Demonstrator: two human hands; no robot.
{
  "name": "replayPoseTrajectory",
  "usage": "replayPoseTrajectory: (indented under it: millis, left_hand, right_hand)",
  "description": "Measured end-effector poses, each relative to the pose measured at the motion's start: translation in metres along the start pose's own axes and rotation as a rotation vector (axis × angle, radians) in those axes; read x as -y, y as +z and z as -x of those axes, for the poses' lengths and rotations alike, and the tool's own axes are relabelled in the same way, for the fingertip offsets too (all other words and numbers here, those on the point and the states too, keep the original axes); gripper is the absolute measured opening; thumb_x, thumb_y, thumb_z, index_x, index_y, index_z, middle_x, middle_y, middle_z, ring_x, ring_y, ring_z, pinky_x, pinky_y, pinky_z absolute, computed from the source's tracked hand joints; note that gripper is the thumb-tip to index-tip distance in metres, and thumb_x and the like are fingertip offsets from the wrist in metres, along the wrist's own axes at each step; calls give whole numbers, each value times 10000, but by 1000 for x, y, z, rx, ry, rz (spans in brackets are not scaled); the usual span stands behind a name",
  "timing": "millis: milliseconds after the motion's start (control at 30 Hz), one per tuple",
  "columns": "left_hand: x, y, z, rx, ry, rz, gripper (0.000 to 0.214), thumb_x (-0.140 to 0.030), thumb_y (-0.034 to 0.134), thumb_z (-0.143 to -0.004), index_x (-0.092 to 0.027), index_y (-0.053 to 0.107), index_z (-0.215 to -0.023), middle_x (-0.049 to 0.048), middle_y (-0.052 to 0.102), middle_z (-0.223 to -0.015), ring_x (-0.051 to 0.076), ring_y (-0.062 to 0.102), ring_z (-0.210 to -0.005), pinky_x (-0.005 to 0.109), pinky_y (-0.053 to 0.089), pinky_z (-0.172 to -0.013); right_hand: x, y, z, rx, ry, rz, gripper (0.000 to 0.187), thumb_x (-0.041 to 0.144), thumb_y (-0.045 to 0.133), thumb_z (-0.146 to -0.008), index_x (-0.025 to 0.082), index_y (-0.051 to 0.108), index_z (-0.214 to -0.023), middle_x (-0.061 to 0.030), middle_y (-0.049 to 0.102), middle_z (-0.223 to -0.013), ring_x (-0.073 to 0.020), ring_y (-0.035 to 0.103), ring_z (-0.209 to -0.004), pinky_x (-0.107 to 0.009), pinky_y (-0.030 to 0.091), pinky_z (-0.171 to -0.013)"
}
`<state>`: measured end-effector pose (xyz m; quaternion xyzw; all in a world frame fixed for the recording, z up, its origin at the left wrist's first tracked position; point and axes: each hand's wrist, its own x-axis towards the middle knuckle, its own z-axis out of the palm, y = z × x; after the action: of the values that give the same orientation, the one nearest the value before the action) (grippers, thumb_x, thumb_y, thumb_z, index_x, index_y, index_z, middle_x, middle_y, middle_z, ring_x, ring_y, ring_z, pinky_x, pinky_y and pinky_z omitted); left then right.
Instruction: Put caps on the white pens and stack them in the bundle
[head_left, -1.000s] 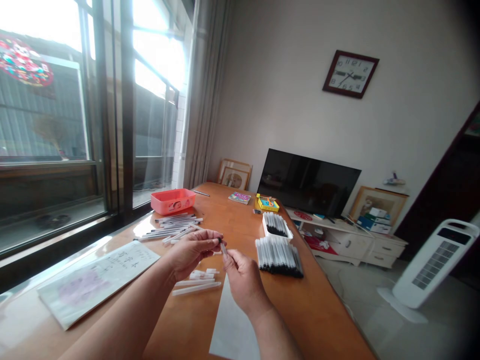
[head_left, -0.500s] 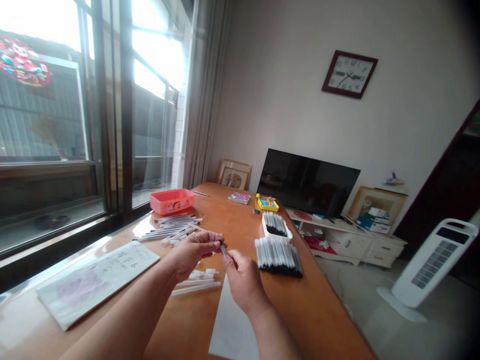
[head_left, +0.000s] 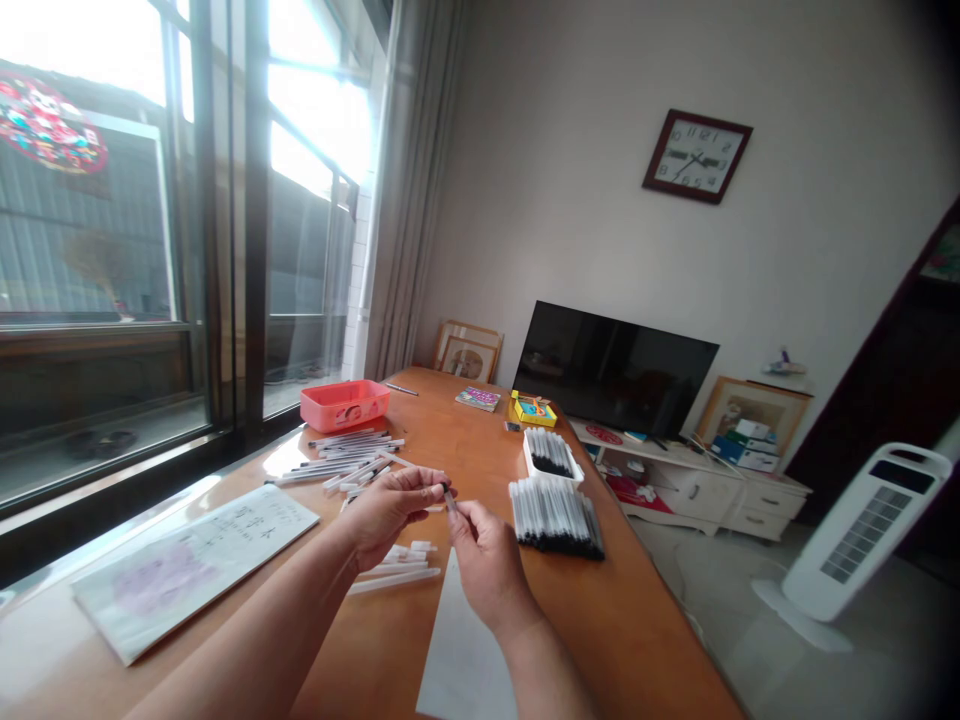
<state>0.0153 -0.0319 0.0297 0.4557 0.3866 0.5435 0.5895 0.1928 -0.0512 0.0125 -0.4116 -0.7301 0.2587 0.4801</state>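
Just past the far end of the flat white paper sheet, a slim translucent plastic pen piece with a black end is held between both hands. The left hand has thumb and fingers pinched together on the black end; the right hand is closed, thumb on top, around the clear part. It should be light and stiff, smooth enough to slip or roll in the fingertips, and its thin wall might crack if bent, so a hold close to the join, pushing straight along its length, looks safest. Compared with half a second ago, both grips look much the same; the view has shifted a little, and the left arm now covers more of the clear plastic tubes left of the sheet.
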Motion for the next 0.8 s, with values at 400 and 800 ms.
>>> replayPoseTrajectory:
  millis: [400, 800]
  left_hand:
    - [3, -3, 1, 38, -13, -12, 292, -372, 845, -752, -197, 764, -971, 73, 746, -980, 188, 635, -908, 286, 404, -795]
    - [-4, 6, 3, 111, 145, 0, 256, -370, 840, -763, -170, 783, -912, 68, 719, -875, 190, 621, -843, 314, 445, -851]
  right_hand:
    - [2, 0, 0, -42, -9, -38, 394, 496, 509, -978, 181, 745, -979, -32, 668, -747, -160, 535, -656, -240, 396, -593]
    - [8, 1, -1, 62, 113, -272, 439, 551, 507, -989, 168, 722, -999, 9, 574, -698, -139, 489, -654, -236, 370, -607]
